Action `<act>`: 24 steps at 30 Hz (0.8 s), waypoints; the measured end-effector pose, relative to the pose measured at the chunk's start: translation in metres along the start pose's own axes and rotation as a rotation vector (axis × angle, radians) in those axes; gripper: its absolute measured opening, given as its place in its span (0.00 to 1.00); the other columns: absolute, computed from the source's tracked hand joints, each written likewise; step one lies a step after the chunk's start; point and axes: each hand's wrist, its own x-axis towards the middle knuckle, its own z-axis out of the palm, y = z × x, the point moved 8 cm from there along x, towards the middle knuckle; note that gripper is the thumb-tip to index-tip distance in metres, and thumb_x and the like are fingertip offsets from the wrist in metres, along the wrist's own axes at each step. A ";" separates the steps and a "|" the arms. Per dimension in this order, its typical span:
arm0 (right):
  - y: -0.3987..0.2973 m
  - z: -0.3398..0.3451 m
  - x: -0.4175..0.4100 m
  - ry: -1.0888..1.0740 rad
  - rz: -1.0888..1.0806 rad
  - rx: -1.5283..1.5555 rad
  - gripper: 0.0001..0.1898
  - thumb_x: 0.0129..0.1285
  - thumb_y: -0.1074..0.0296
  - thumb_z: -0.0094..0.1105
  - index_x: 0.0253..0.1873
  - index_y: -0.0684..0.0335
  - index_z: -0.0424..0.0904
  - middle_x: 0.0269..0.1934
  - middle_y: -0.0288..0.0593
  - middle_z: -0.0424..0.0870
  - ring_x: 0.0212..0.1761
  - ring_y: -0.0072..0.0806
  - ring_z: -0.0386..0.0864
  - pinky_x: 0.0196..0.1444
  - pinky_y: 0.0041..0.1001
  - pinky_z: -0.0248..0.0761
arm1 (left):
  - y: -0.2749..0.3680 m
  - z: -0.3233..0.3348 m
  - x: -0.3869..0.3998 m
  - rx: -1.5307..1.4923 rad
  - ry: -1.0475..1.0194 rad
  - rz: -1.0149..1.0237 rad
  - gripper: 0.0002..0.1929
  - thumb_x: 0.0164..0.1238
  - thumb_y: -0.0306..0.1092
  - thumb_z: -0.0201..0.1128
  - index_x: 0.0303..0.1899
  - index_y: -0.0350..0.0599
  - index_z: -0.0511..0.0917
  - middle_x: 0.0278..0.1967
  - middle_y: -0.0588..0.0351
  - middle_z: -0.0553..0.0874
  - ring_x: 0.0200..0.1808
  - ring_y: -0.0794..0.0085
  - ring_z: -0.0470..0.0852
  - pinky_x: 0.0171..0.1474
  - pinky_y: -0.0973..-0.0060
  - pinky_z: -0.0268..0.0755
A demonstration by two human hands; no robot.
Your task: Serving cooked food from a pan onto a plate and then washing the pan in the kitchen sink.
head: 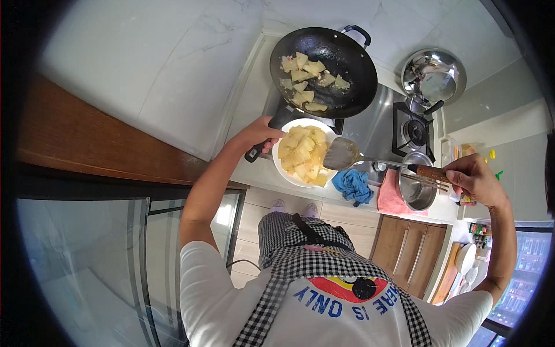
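Observation:
My left hand [259, 132] grips the black handle [253, 153] of a dark wok [356, 89]. Tilted above the stove, the wok holds several pale vegetable slices [301, 74] with small red and whitish bits. Just in front of it is a white dish [282, 172] heaped with similar yellowish slices [303, 152]. My right hand [475, 180] is closed around the wooden handle of a metal spatula [341, 154]. The spatula's blade is over the right side of the dish; whether it touches the food I cannot tell.
A gas burner [415, 132] is right of the wok, with a shiny metal lid [433, 76] against the wall behind. Along the counter's front lie a blue cloth [353, 185], a pink cloth [387, 195] and a steel pot [418, 193]. A glass door [82, 260] stands at left.

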 end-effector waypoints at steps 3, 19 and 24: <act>0.012 0.004 -0.007 0.032 -0.059 0.064 0.13 0.62 0.69 0.64 0.46 0.73 0.83 0.23 0.37 0.79 0.22 0.17 0.71 0.25 0.20 0.64 | -0.004 -0.002 0.005 -0.015 -0.031 0.013 0.09 0.61 0.31 0.65 0.32 0.43 0.71 0.18 0.64 0.73 0.13 0.85 0.68 0.12 0.82 0.61; 0.023 0.038 -0.036 0.164 -0.429 -0.241 0.18 0.53 0.76 0.68 0.50 0.70 0.82 0.27 0.52 0.80 0.26 0.36 0.78 0.32 0.31 0.70 | -0.003 -0.001 0.006 -0.020 -0.014 0.014 0.10 0.61 0.31 0.66 0.32 0.44 0.69 0.18 0.63 0.74 0.12 0.85 0.68 0.11 0.81 0.61; 0.004 0.043 -0.045 0.190 -0.628 -0.481 0.21 0.49 0.75 0.68 0.52 0.66 0.82 0.28 0.51 0.80 0.25 0.43 0.77 0.28 0.34 0.70 | 0.000 0.000 0.003 -0.003 -0.011 0.020 0.11 0.60 0.31 0.66 0.31 0.44 0.69 0.17 0.63 0.74 0.12 0.84 0.69 0.12 0.81 0.62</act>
